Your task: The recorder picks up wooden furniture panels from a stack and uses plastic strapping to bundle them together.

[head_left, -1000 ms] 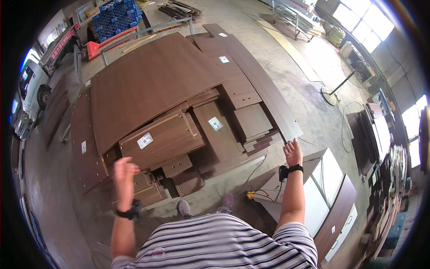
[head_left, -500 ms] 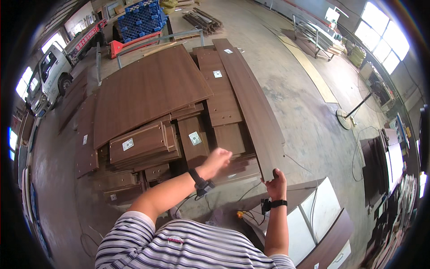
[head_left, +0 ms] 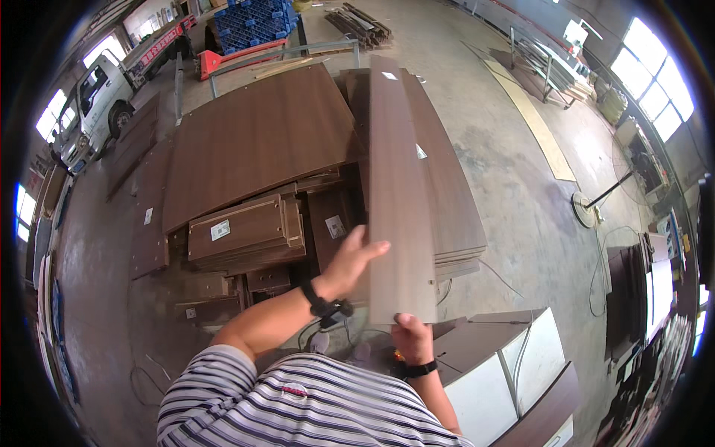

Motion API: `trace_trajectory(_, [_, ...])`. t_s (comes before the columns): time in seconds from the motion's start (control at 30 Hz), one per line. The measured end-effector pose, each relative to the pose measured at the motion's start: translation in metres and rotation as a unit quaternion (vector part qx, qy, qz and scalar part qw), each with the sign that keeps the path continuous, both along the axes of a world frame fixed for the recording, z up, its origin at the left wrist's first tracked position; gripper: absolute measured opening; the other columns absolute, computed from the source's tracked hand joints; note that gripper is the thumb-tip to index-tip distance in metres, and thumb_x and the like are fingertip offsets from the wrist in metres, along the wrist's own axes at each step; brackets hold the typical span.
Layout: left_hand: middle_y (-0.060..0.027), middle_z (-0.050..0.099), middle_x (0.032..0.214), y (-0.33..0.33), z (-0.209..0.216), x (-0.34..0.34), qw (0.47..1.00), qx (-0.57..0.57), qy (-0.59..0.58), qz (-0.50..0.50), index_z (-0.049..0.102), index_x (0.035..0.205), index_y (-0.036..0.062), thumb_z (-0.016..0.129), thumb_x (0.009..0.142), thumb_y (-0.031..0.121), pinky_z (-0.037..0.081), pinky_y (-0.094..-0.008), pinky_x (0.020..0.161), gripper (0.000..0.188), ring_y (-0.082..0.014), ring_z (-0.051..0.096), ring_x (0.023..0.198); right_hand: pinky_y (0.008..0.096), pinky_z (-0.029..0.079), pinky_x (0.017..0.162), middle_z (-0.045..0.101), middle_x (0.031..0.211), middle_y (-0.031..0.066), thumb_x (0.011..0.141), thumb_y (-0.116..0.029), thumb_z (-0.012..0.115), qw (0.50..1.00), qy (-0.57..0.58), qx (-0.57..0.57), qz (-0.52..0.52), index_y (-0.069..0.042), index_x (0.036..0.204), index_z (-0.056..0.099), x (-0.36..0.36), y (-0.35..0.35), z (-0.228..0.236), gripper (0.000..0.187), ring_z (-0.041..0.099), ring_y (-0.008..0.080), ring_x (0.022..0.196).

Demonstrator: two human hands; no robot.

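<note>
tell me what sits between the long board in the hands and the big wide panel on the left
In the head view, between the long board and the big wide panel, lies a darker upright panel with a white label, beside a stack of short boards.

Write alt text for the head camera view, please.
A person lifts a long brown board: the right hand grips its near end, the left hand rests open against its left edge. Stacked brown panels lie on the concrete floor below.

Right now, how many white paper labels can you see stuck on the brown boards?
6, maybe more hidden: one at the long plank's far end, one beside its right edge, one on the stacked panel, one on the dark panel, two on floor boards at left.
</note>
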State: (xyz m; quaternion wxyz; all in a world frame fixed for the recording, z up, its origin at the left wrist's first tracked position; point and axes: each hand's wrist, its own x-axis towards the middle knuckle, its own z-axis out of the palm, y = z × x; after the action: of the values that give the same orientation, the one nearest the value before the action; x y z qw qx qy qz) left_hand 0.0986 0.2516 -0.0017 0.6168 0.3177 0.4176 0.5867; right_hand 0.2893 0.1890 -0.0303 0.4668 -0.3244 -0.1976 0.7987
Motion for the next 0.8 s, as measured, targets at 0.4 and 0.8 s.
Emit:
trace_trajectory(0.4, [-0.0085,0.059,0.112,-0.079,0.023,-0.131,0.984,-0.049,0.055,0.165,0.048,0.122,-0.0009,0.059,0.089,0.023,0.046,-0.0288,0.085,0.042,-0.0163,0.057,0.099,0.0362,0.049,0.064,0.067,0.086,0.0125,0.081,-0.006,0.064,0.615,-0.388,0.583,0.362,-0.007,0.096,0.064,-0.042,0.085,-0.076,0.015,0.064,0.0257,0.075])
trace_trajectory(0.8, [-0.0009,0.059,0.102,-0.178,-0.016,-0.18,0.942,-0.092,0.158,0.281,0.056,0.116,-0.0023,0.057,0.092,0.024,0.042,-0.0252,0.082,0.036,-0.009,0.053,0.094,0.0549,0.031,0.102,0.022,0.147,0.0194,0.06,-0.068,0.069,0.464,-0.796,0.357,0.153,-0.016,0.141,0.03,-0.12,0.221,-0.006,0.104,0.028,0.0427,0.131])
